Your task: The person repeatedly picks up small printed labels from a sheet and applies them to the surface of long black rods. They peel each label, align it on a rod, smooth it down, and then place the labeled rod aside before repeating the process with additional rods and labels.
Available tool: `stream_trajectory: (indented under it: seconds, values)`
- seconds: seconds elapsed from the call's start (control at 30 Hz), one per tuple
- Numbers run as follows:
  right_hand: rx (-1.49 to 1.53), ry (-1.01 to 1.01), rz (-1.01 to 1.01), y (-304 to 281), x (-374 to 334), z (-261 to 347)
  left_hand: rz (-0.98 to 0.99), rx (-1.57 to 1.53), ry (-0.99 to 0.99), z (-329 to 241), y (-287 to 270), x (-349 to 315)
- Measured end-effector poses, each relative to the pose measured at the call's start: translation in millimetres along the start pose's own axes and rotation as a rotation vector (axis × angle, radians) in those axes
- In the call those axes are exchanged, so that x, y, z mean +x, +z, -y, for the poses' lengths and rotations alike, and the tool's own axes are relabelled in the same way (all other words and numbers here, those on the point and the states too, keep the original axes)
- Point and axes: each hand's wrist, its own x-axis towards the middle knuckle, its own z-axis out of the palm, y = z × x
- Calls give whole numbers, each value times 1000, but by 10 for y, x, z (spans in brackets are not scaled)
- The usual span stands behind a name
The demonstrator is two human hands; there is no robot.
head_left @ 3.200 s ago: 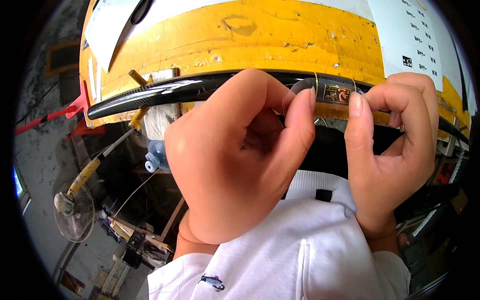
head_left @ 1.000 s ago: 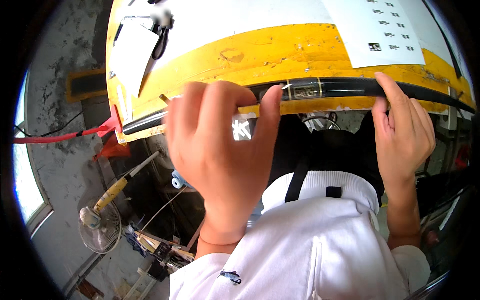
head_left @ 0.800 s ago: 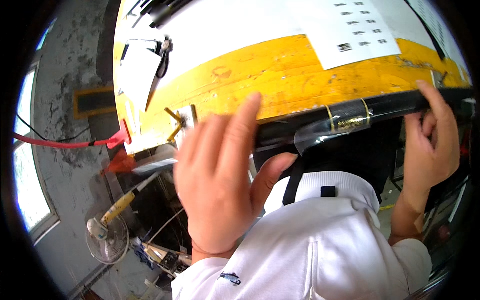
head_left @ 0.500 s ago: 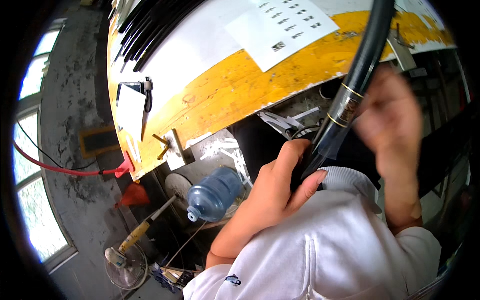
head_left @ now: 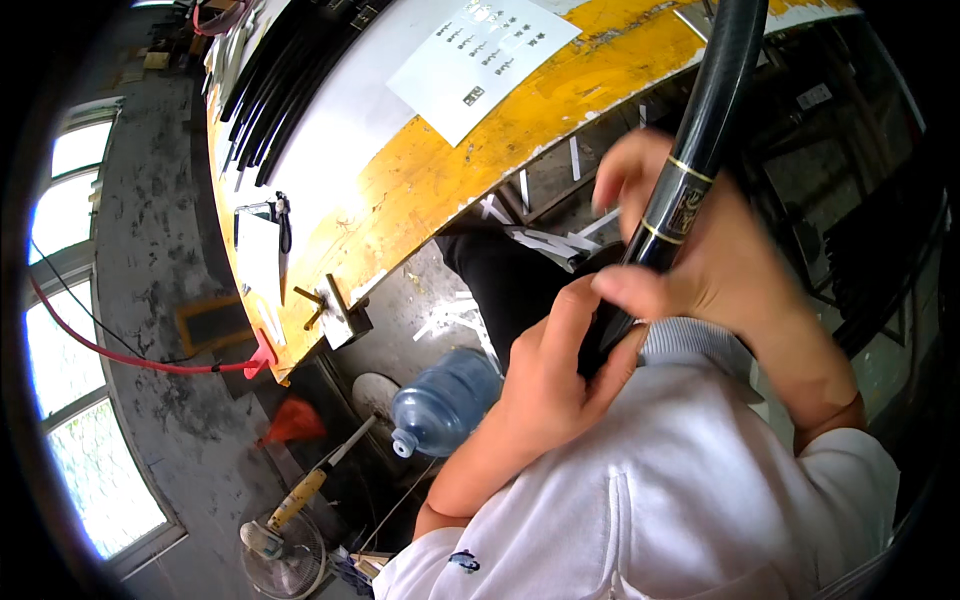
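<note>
A thick, glossy black fishing rod (head_left: 722,75) slants from the top of the view down toward my lap. Two gold rings and a gold emblem mark its lower part. My left hand (head_left: 555,365) is closed round the dark lower end, its thumb along the near side. My right hand (head_left: 715,255), slightly blurred, is at the banded section. Its thumb lies across the rod just above my left hand, while the fingers are spread behind and past the rod, not closed round it.
On the yellow-and-white worktable (head_left: 390,215) lie several black rods (head_left: 290,85) and a white decal sheet (head_left: 480,65). A small metal fixture (head_left: 340,315) sits at its near corner. Below are a blue water bottle (head_left: 445,400), white strips (head_left: 450,315) and a fan (head_left: 285,555).
My right hand has moved left across the rod, bringing its thumb over it near my left hand. My left hand keeps its grip. The view has shifted, so the table appears farther left.
</note>
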Motion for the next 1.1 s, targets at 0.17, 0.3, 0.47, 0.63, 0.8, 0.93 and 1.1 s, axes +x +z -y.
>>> stream_trajectory:
  seconds: [0.17,0.3,0.47,0.63,0.8,0.93,1.1]
  values:
    - [-54,-183,-262,-430,205,204,62,-148,-146,-43,43,-57]
    - [109,-58,-163,-203,18,142,136,-294,-177,-59,70,-60]
    - [177,194,20,29,-225,130,111,-337,-129,-69,105,-66]
    - [51,-64,-159,-244,-75,161,98,-211,-139,-25,129,-100]
    - [146,-100,-275,-488,-140,256,54,-59,-4,-32,209,70]
    - [-145,-120,-314,-316,-429,-131,235,-95,-50,-210,337,389]
    - [-439,-47,-1105,-1539,-691,-243,335,135,207,-283,612,662]
